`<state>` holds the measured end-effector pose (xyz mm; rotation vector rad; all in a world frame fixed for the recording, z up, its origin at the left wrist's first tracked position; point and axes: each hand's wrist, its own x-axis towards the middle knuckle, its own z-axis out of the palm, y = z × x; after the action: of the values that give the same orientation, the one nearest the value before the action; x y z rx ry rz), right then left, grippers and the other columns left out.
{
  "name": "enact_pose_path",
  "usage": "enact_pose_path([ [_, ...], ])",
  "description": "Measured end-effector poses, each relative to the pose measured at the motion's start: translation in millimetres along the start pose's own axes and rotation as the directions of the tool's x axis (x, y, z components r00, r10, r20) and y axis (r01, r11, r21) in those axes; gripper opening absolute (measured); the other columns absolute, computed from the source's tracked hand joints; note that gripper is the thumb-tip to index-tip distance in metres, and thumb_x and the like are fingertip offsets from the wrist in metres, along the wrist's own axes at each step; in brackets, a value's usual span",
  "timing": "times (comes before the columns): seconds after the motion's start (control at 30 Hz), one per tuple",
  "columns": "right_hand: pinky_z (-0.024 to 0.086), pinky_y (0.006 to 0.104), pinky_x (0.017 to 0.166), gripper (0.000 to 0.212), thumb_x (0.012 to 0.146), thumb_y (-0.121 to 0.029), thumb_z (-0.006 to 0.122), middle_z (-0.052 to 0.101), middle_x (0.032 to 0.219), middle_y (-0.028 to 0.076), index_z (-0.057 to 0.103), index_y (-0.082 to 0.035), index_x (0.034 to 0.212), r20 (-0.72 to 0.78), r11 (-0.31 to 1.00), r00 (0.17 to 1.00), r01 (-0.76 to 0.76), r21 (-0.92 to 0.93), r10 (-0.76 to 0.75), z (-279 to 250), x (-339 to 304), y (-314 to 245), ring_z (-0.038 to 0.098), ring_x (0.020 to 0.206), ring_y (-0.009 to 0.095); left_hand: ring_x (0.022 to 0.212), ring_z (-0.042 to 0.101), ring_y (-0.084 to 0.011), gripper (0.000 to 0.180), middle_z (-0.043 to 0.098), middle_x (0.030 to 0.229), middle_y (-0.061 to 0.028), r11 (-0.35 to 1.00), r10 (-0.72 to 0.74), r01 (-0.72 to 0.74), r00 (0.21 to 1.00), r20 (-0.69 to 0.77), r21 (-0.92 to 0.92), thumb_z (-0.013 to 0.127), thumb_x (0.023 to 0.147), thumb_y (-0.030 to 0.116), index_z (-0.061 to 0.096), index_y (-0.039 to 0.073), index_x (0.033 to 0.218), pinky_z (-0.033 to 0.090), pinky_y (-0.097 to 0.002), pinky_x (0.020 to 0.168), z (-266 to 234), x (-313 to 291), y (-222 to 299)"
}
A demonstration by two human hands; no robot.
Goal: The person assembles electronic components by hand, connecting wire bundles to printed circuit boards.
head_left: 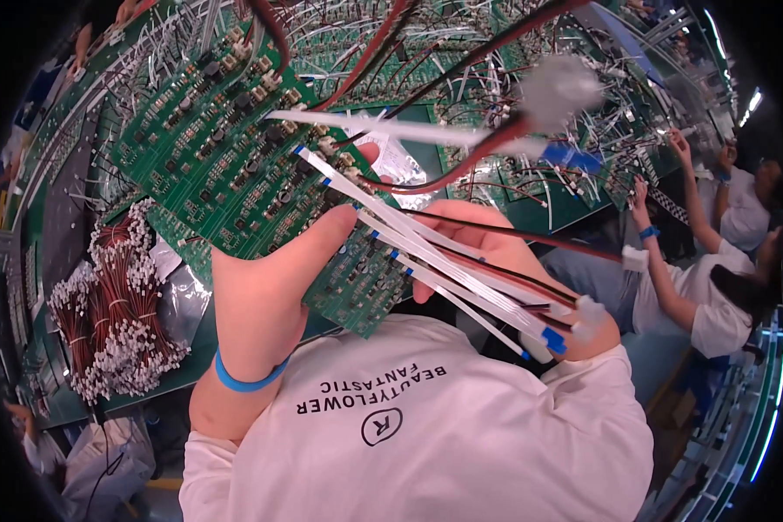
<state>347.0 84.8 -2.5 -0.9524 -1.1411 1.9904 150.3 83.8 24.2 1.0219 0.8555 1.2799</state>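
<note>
A long green circuit board panel is tilted in front of me. My left hand, with a blue wristband, grips it with the thumb on top; a fingertip shows past its far edge. White flat ribbon cables with blue ends run from the panel's right edge over my right hand. That hand is beside the edge with its fingers curled; what lies between them is hidden by the cables. Red and black wires also stretch from the panel, and a white connector in front is blurred.
Bundled brown wires with white connectors lie at the left on the green table, by a clear plastic bag. Many wired circuit boards cover the far side. Other people work at the right.
</note>
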Motion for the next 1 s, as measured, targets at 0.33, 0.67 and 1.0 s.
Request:
enact_pose_path([
  [0.33, 0.044, 0.0192, 0.070, 0.013, 0.083, -0.002, 0.056, 0.058, 0.085, 0.001, 0.054, 0.000, 0.095, -0.021, 0.998, 0.997, 0.068, 0.002, -0.068, 14.6, 11.0, 7.4, 0.054, 0.078, 0.004, 0.078, 0.059, -0.0132, 0.035, 0.062, 0.091, -0.0063, 1.000, 0.027, -0.026, 0.975, -0.222, 0.007, 0.068, 0.067, -0.005, 0.055, -0.002, 0.099, 0.048, -0.0254, 0.070, -9.2, -9.2, 8.1],
  [0.67, 0.049, 0.0220, 0.064, 0.014, 0.085, -0.007, 0.054, 0.061, 0.086, 0.004, 0.054, 0.001, 0.097, 0.019, 0.993, 1.000, 0.011, 0.117, -0.013, 19.5, 21.8, 18.1, 0.059, 0.076, 0.009, 0.077, 0.060, -0.0129, 0.036, 0.062, 0.090, -0.0064, 0.998, 0.031, -0.015, 0.955, -0.295, 0.056, 0.071, 0.065, -0.002, 0.055, -0.002, 0.098, 0.049, -0.0255, 0.069, -25.4, -18.7, -6.4],
  [1.0, 0.048, 0.0230, 0.066, 0.023, 0.086, -0.010, 0.054, 0.062, 0.089, 0.009, 0.054, 0.003, 0.105, -0.028, 0.959, 0.992, -0.109, 0.262, 0.121, 22.0, 31.7, 20.7, 0.059, 0.075, 0.012, 0.080, 0.059, -0.0122, 0.035, 0.062, 0.091, -0.0067, 0.987, 0.151, -0.134, 0.958, -0.245, 0.086, 0.068, 0.068, -0.004, 0.055, -0.002, 0.100, 0.047, -0.0242, 0.069, -35.9, -22.0, -20.1],
])
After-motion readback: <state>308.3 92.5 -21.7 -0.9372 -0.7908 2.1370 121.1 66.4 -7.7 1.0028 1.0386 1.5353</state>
